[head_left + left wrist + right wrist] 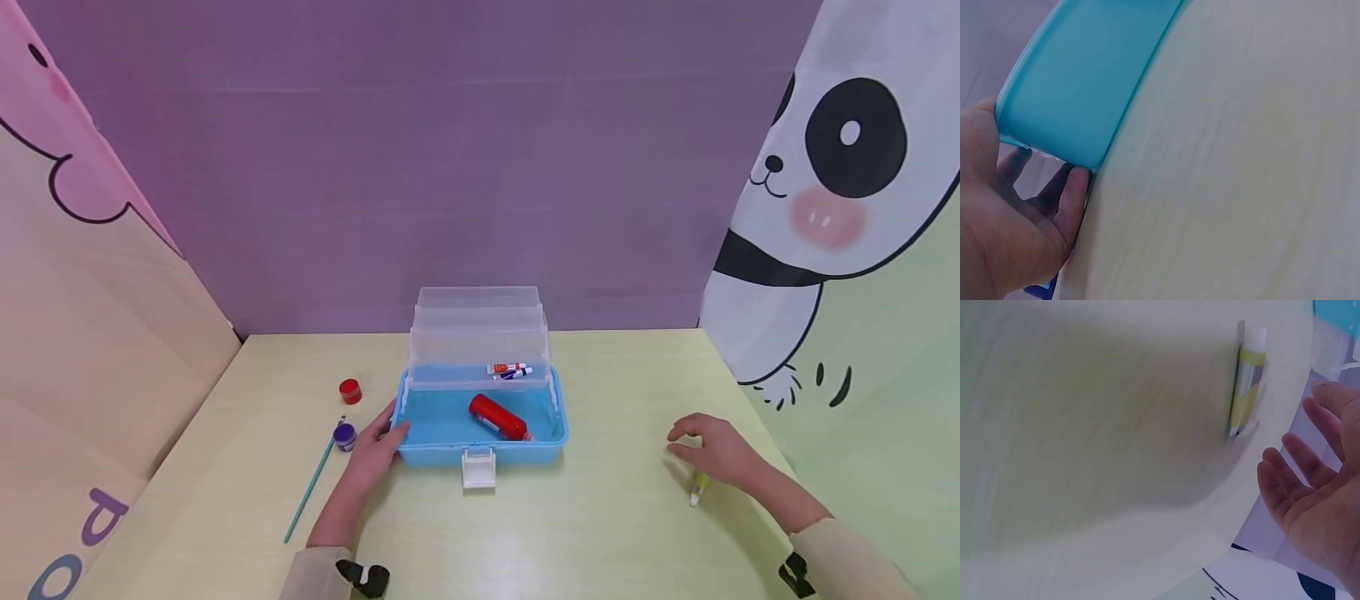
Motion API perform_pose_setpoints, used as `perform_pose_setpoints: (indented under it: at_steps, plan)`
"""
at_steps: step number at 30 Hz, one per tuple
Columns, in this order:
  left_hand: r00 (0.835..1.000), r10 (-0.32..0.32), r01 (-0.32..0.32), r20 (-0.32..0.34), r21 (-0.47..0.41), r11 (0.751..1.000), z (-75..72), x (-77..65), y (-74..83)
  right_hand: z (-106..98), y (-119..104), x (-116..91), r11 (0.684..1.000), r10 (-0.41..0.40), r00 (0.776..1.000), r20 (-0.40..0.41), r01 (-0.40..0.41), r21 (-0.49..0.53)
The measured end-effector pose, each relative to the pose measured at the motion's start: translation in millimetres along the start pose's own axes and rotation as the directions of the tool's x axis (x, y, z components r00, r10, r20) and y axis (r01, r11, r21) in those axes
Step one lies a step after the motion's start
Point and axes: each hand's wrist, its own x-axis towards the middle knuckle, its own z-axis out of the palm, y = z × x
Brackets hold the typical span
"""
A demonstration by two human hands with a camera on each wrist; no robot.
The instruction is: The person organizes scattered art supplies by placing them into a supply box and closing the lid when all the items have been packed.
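A blue storage box (442, 456) stands with its clear lid (480, 333) raised. My left hand (375, 454) grips its left end, thumb over the rim and fingers against the outer wall, as the left wrist view shows from below the box (1079, 81). Inside lie a red bottle (498, 417) and, seen through the lid, an orange-red tube (506, 367) and a purple-and-white tube (514, 374). At the right my empty right hand (708, 450) hovers over the table, fingers loosely bent. A yellow-and-white paint tube (1249, 384) lies on the table below it, apart from the fingers.
Left of the box are a red-lidded jar (350, 391), a purple-lidded jar (345, 437) and a thin teal brush (309, 492). The purple jar is close to my left hand. A purple backdrop (450, 167) rises behind the pale table (570, 533), with printed panels either side.
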Motion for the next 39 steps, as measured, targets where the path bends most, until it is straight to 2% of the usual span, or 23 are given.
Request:
perform_pose_setpoints:
  at_steps: [16,25,33,39]
  plan:
    - [1.0,-0.021,0.021,-0.023,0.003,1.0,1.1,1.6,-0.3,-7.1,10.9,-26.8,0.999,0.009,0.999,-0.035,-0.011,-0.045]
    - [0.999,-0.034,0.034,-0.01,-0.006,0.999,1.2,0.3,0.9,-6.1,15.8,-39.5,0.995,-0.067,0.994,-0.092,0.06,-0.081]
    - [0.999,-0.043,0.043,-0.007,-0.012,0.999,2.0,1.7,0.4,-8.4,13.3,-41.3,0.994,-0.071,0.997,-0.022,0.069,-0.086]
    - [0.999,-0.036,0.036,-0.008,-0.005,0.999,1.7,0.6,0.8,-5.8,15.7,-37.2,0.981,-0.174,0.983,-0.056,0.168,-0.097]
